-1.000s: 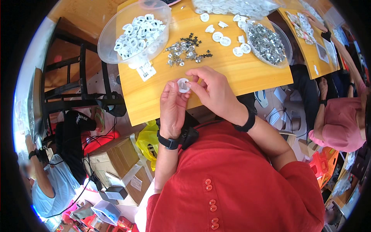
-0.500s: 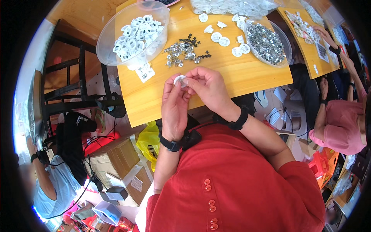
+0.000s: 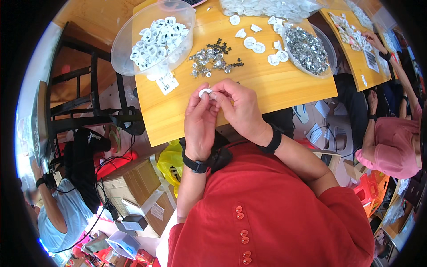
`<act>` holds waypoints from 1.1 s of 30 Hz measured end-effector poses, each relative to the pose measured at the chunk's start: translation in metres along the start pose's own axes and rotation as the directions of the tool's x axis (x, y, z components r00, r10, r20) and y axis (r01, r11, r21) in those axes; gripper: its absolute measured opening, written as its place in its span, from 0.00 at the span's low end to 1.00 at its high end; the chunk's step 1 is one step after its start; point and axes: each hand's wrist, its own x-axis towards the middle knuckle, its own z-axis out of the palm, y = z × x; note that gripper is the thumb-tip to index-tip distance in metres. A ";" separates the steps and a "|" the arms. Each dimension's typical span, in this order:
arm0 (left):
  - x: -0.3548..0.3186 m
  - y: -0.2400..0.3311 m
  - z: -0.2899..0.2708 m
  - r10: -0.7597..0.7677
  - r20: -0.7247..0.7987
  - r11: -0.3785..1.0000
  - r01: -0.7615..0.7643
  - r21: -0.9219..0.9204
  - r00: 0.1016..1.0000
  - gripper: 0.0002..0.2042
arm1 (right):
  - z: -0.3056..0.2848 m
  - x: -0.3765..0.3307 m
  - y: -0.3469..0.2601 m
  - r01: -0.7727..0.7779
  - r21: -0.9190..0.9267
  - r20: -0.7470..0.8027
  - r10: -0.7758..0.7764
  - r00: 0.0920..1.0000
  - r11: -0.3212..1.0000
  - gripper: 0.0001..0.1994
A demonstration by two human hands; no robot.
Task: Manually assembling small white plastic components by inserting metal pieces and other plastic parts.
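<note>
My left hand [image 3: 200,122] and my right hand [image 3: 238,109] meet over the near edge of a wooden table [image 3: 275,86]. Together their fingertips pinch one small round white plastic part [image 3: 205,92]. Both wrists wear black bands. Just beyond my hands lies a loose heap of small metal pieces [image 3: 212,59]. A clear plastic bowl [image 3: 153,38] at the far left holds several white ring-shaped parts. Another clear bowl [image 3: 309,46] at the right is filled with metal pieces. A few white round parts [image 3: 260,42] lie scattered between the bowls.
A white label [image 3: 167,83] lies on the table by the left bowl. A person in pink [image 3: 391,147] sits at the right by another table [image 3: 356,40]. Cardboard boxes [image 3: 133,182], cables and a yellow bag [image 3: 171,162] lie on the floor at the left. Another person [image 3: 58,213] crouches at lower left.
My two hands have stayed together on the white part, turning it slightly between the fingertips. The view has shifted a little, so the table sits lower in the frame.
</note>
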 end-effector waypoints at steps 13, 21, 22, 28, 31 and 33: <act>-0.007 -0.002 -0.009 0.048 -0.012 0.999 -0.048 -0.007 0.999 0.10 | 0.000 -0.010 -0.003 0.117 -0.085 0.032 -0.114 0.993 0.990 0.03; -0.004 -0.005 -0.008 0.044 0.008 0.981 -0.045 0.189 0.999 0.13 | -0.011 -0.005 0.008 -0.108 0.195 0.072 0.095 0.993 0.975 0.01; -0.004 -0.005 -0.007 0.033 0.041 0.980 -0.040 0.195 0.999 0.13 | -0.019 0.000 0.007 -0.232 0.240 0.153 0.200 0.968 0.942 0.02; -0.005 -0.006 -0.013 -0.009 0.099 0.984 -0.008 0.175 0.995 0.15 | -0.046 0.018 0.008 -0.454 0.200 0.375 0.360 0.854 0.868 0.06; -0.001 -0.007 -0.019 -0.019 0.110 0.994 0.008 0.106 0.994 0.15 | -0.061 0.043 0.021 -0.224 -0.119 0.219 0.246 0.944 0.967 0.06; 0.000 -0.006 -0.018 -0.014 0.119 0.997 0.005 0.073 0.993 0.14 | -0.070 0.065 0.032 0.010 -0.396 0.090 0.028 0.996 0.918 0.06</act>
